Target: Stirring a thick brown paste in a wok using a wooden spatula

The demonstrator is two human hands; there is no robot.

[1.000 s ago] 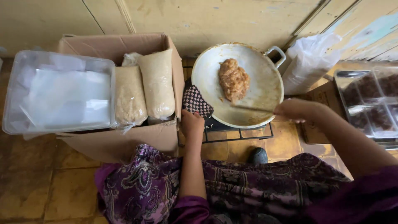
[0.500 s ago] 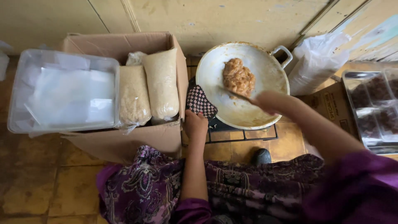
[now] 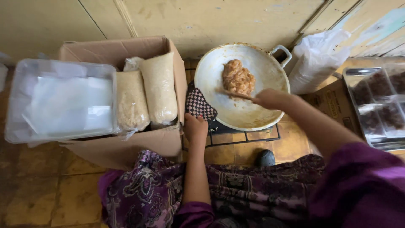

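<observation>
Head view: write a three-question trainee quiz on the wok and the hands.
1. True or false: the right hand holds a stick that reaches the food in the wok.
2. What does the left hand grip?
A. a checked cloth
B. the box
C. a bag
3. What stands left of the wok?

Key
1. True
2. A
3. The box, with two bags of pale grain in it.

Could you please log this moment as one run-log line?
left hand: grips checkered cloth at wok rim | right hand: holds wooden spatula against brown food mass | cardboard box: beside wok, holds two filled bags
</observation>
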